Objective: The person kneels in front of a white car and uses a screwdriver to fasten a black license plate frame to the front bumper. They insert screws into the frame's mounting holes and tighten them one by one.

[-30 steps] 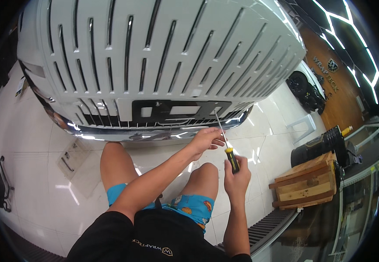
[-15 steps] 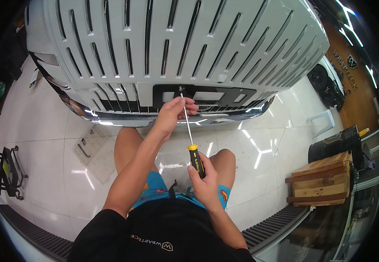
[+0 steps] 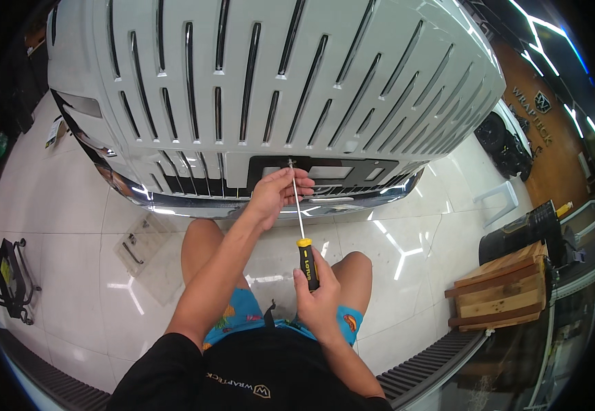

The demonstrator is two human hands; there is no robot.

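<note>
Screwdriver (image 3: pixel 301 226): handle (image 3: pixel 308 266) in right hand (image 3: pixel 320 296), shaft (image 3: pixel 299 209) at left hand (image 3: pixel 272 195).

I count two hands of mine, one left hand (image 3: pixel 275 194) and one right hand (image 3: pixel 319 293), with one screwdriver (image 3: pixel 307 266) between them and two bare knees below. Ahead of me I make it one white car front (image 3: pixel 270 113) and one black plate (image 3: pixel 359 170) with three cut-outs (image 3: pixel 331 172). To my right I tally one white stool (image 3: pixel 500 199), one black drum (image 3: pixel 522 230) and one wooden crate (image 3: pixel 501 291).
</note>
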